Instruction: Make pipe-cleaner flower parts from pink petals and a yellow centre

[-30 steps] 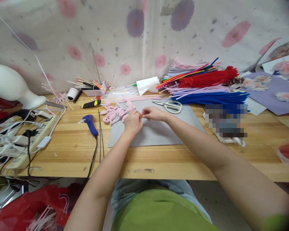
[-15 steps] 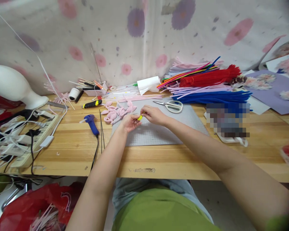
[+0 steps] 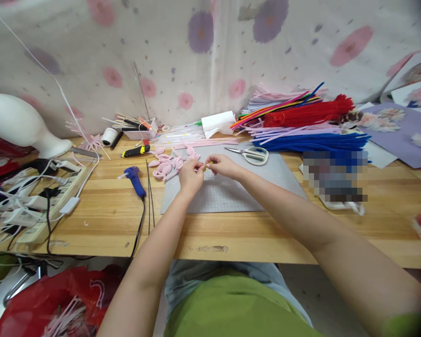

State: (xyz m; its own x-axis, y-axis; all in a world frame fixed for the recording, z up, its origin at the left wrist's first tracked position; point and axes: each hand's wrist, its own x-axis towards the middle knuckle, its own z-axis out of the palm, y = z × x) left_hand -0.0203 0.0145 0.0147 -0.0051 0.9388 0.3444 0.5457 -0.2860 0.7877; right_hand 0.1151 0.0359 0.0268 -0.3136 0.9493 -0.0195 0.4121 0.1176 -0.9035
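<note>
Mid-frame, our left hand (image 3: 190, 179) and right hand (image 3: 224, 166) pinch a yellow piece (image 3: 205, 168) between fingers (image 3: 198, 165), above the cutting mat (image 3: 228, 200).

The left hand (image 3: 192, 178) and right hand (image 3: 221, 167) are above the mat (image 3: 228, 202) on the counter (image 3: 266, 241); scissors (image 3: 258, 156) lie right, the glue gun (image 3: 135, 182) left (power strip (image 3: 35, 231) farther left), pipe cleaners (image 3: 312, 142) behind the scissors.

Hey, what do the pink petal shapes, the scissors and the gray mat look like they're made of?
Pink petal shapes: probably chenille stems, matte, judging by the thick, soft-looking strands bent into loops.
Scissors: likely steel blades, gray and metallic-looking; the pale handles look like smooth plastic.
Gray mat: perhaps plastic or vinyl, with a dull, flat surface and fine grid lines.
</note>
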